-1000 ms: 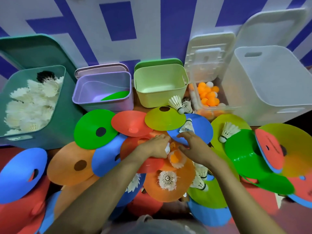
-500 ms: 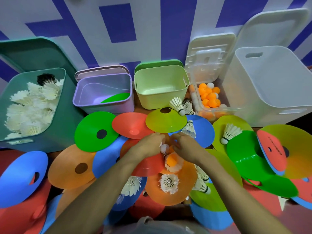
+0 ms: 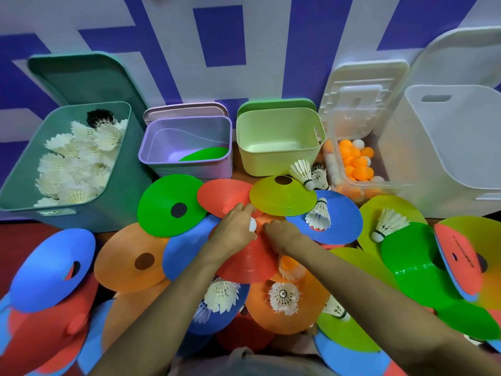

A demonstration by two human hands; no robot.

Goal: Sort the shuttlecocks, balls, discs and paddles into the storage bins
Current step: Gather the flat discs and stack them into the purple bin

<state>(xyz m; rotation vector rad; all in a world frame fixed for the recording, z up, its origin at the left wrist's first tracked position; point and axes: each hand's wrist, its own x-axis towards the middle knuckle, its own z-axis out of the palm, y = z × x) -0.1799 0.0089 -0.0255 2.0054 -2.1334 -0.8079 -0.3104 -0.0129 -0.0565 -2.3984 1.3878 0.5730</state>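
Observation:
Coloured discs cover the table in a heap, among them a green disc [image 3: 173,206], a yellow disc [image 3: 282,196] and a red disc [image 3: 246,263] under my wrists. My left hand [image 3: 234,226] grips a white ball [image 3: 253,226] in the middle of the heap. My right hand [image 3: 282,234] is curled just right of it, fingers down on the discs; what it holds is hidden. Loose shuttlecocks [image 3: 320,213] lie on the discs. A red and blue paddle [image 3: 458,260] lies at the right.
Along the wall stand a teal bin [image 3: 116,183] full of shuttlecocks, a purple bin [image 3: 187,165] with a green disc inside, an empty light green bin [image 3: 279,162], a clear box [image 3: 376,183] of orange and white balls, and a large white bin [image 3: 444,169].
Both hands moved up the heap toward the bins. The white ball now shows in my left hand, and the orange ball and shuttlecock lie uncovered below my right wrist.

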